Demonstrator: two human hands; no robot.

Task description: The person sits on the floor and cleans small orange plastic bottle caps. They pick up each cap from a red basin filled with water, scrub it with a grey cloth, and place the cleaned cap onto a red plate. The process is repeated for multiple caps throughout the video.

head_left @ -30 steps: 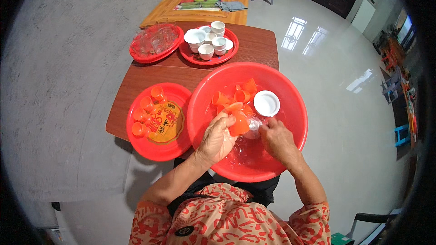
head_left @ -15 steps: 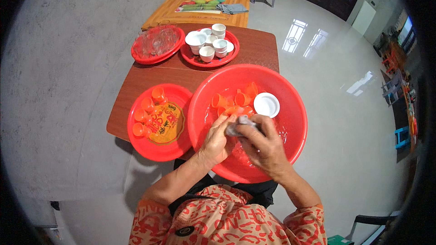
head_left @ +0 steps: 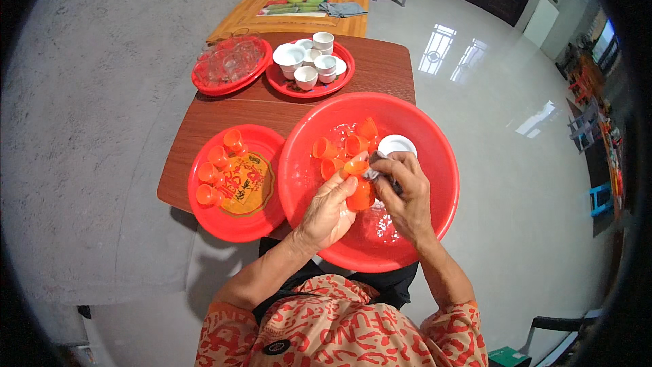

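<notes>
Over a big red basin [head_left: 437, 194] of water, my left hand [head_left: 328, 209] pinches a small orange cup [head_left: 356, 166]. My right hand [head_left: 406, 185] is closed round a wet grey cloth [head_left: 377, 163], which it presses to the side of the cup. Another orange shape [head_left: 360, 197], seemingly a cup, shows just below my fingers; whether I hold it too I cannot tell. Several orange cups [head_left: 324, 148] lie tilted in the water beyond my hands. A white dish [head_left: 396, 143] is at the basin's far right, partly covered by my right hand.
Left of the basin, a red tray [head_left: 239, 229] carries several orange cups [head_left: 233, 139]. Farther back on the brown table [head_left: 380, 68] stand a tray of white cups [head_left: 306, 78] and a tray of clear glasses [head_left: 231, 60]. Behind is a lighter wooden table [head_left: 238, 20] bearing a grey cloth [head_left: 344, 9].
My right hand has shifted slightly right and up, and the cloth now sits at the cup's right side. The cup and the orange shape under it show more plainly.
</notes>
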